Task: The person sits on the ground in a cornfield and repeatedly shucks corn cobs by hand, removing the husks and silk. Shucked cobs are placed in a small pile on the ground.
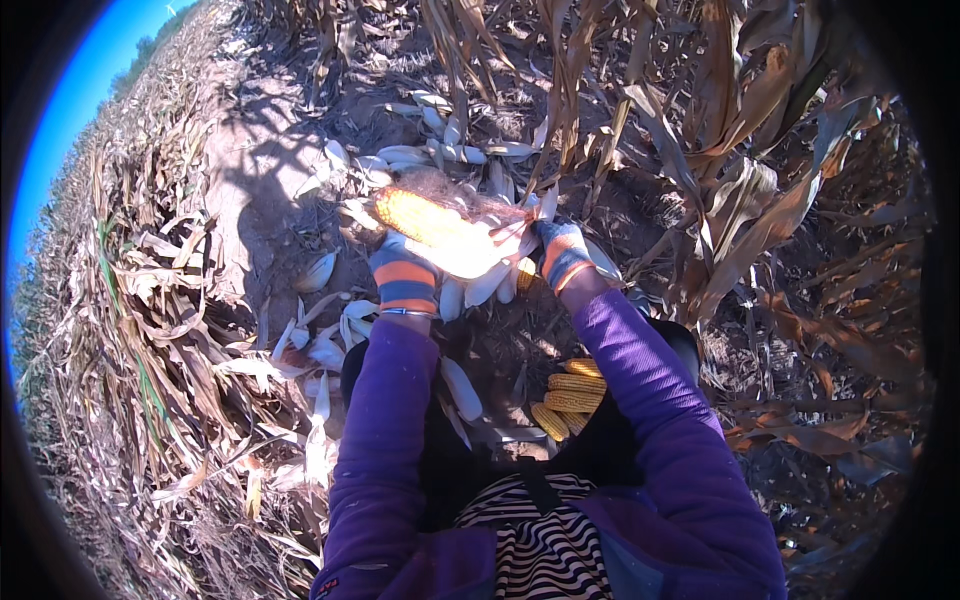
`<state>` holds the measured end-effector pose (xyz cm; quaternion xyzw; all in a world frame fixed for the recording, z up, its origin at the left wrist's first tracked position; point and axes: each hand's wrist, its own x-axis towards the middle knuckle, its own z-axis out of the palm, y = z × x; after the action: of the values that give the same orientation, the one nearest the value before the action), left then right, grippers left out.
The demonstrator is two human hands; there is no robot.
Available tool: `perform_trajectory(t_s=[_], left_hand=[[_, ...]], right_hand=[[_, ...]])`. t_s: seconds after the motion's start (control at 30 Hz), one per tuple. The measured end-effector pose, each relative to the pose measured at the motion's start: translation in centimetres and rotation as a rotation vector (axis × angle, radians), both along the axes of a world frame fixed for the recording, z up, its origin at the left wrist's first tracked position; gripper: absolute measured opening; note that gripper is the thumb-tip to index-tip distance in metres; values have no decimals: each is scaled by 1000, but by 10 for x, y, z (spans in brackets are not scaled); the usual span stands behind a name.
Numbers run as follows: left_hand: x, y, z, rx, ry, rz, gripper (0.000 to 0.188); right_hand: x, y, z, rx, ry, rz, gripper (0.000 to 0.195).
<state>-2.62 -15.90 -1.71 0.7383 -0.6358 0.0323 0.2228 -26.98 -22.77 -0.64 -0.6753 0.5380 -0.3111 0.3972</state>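
Note:
An ear of corn (424,217) lies across in front of me, its yellow kernels bare on the left and pale husk (517,238) peeled towards the right. My left hand (406,271), in a striped orange and grey glove, holds the ear from below near its left end; the fingers are partly hidden behind it. Gloved alike, my right hand (561,251) grips the husk at the right end. Dark brown silk (439,184) trails along the ear's upper side. Glare washes out the ear's middle. Another yellow ear (526,274) shows just below the husk.
Several husked yellow ears (574,397) are piled near my right knee. Pale loose husks (405,155) litter the soil ahead and to the left. Dry standing corn stalks (720,150) rise at the right; flattened dry stalks (150,300) cover the left side.

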Motion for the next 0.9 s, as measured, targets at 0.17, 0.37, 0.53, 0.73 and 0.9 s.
perform_trajectory(t_s=[0.17,0.37,0.53,0.73,0.9], left_hand=[[65,-14,-41,167,248,-171,51],[-12,-10,-9,-129,445,19,37],[-1,-4,16,-499,1933,50,33],[-34,-3,22,-524,1419,217,29],[-47,-3,5,-461,1133,234,28]], right_hand=[[17,-2,5,297,-681,-164,16],[-7,-6,18,271,-869,-474,17],[7,-1,42,-246,-806,-449,23],[22,28,62,-184,-560,74,20],[39,52,69,-97,-371,275,46]])
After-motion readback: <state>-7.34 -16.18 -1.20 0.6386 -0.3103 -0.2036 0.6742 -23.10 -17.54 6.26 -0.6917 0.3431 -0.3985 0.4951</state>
